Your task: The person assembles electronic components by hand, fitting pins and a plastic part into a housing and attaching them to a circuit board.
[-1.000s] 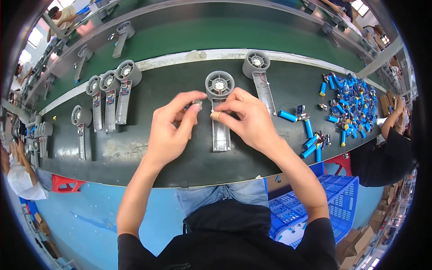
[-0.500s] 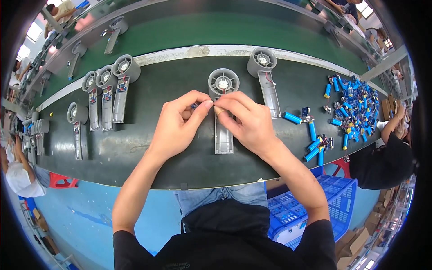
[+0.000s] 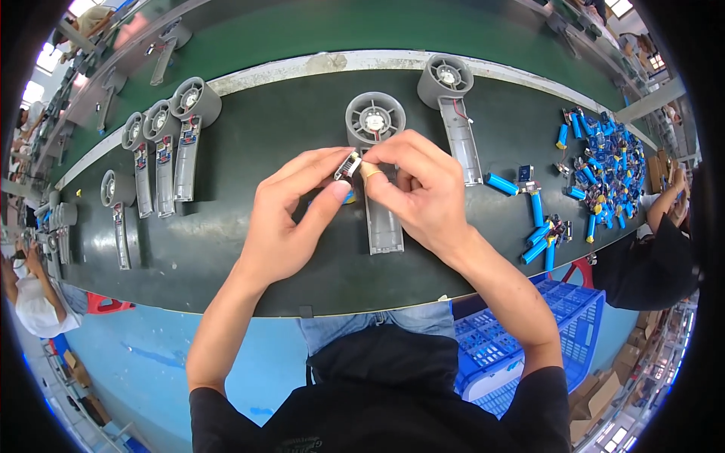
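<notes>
My left hand (image 3: 291, 208) is closed, pinching a small circuit board (image 3: 348, 166) between thumb and fingers. A bit of blue and yellow shows below its thumb, mostly hidden. My right hand (image 3: 423, 185) is closed too, its thumb and forefinger meeting at the board's right edge; what they grip is too small to make out. A yellow band shows by its fingertips. Just beneath both hands lies a grey fan housing (image 3: 375, 121) with a round fan head and an open handle shell (image 3: 384, 226), partly covered by my fingers.
Another grey fan housing (image 3: 459, 140) lies to the right. Several with boards in their handles (image 3: 186, 158) stand at left. Blue battery cells with boards (image 3: 608, 174) are heaped at right, a few loose ones (image 3: 538, 241) nearer. A blue crate (image 3: 559, 332) stands below the table edge.
The circuit board has turned into clear view between my hands, which stay close together. My right hand's fingers have shifted slightly. The whole view has moved a little.
</notes>
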A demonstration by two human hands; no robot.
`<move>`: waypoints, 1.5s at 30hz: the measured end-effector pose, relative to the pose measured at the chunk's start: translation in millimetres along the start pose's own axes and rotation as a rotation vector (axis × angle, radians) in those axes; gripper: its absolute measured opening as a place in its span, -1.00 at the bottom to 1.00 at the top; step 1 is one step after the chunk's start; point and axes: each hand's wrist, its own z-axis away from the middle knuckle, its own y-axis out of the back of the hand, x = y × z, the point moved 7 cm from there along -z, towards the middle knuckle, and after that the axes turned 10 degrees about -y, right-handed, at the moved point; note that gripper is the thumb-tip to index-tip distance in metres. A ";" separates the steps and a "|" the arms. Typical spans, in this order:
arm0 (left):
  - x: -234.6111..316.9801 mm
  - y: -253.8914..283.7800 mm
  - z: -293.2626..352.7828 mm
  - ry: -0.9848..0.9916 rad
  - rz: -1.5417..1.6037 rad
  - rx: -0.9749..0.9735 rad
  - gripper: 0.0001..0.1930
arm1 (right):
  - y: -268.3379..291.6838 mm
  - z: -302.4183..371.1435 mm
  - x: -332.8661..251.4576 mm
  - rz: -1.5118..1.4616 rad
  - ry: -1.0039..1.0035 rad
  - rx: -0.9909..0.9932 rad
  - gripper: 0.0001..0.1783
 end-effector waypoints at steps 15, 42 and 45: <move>-6.8 -2.1 0.4 0.052 0.189 -0.067 -0.56 | 3.1 -0.8 -1.3 0.046 0.051 -0.017 -0.91; 11.9 -6.3 -0.8 -0.255 -0.333 -0.129 -0.56 | 3.2 0.3 -1.5 0.067 0.107 0.007 -0.88; 14.2 -6.8 -1.7 -0.291 -0.351 -0.138 -0.56 | 2.1 -1.3 2.5 0.002 0.103 -0.012 -0.88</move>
